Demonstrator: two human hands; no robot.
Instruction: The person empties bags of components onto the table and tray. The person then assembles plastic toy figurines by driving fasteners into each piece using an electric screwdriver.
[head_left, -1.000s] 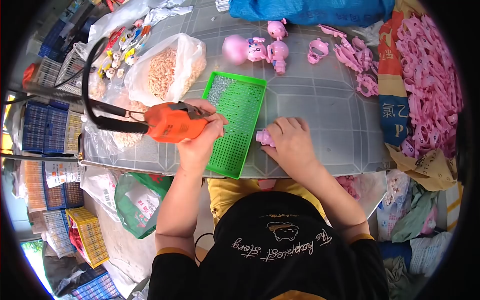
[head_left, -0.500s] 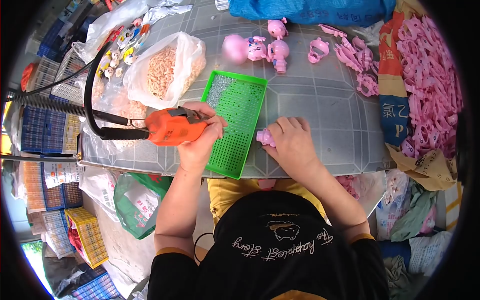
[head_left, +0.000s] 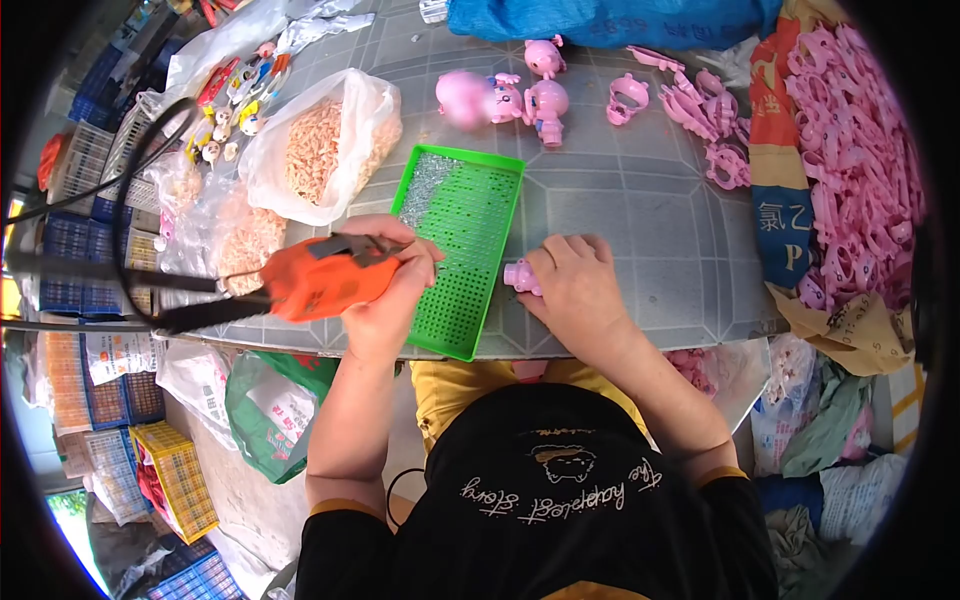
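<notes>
My left hand [head_left: 385,290] is wrapped round an orange electric screwdriver [head_left: 325,280] with a black cable; its tip is hidden by my fingers. It is held above the left side of a green perforated tray [head_left: 450,325], which carries a heap of small silver screws [head_left: 428,190] at its far end. To the right of the tray, my right hand [head_left: 585,285] rests on the table with its fingers closed on a pink toy part [head_left: 520,277]. Only the part's left end shows past the thumb and fingers.
Pink toy figures [head_left: 547,105] and frame-like pieces [head_left: 627,98] lie along the far side. A sack of pink parts [head_left: 860,170] stands at right, a bag of small peach pieces [head_left: 318,150] at left. Small colourful figures [head_left: 240,95] lie beyond it. A spring and cable [head_left: 120,270] hang at left.
The screwdriver and my left hand have shifted left and slightly toward me, and the cable has swung left. My right hand keeps its hold on the pink toy part.
</notes>
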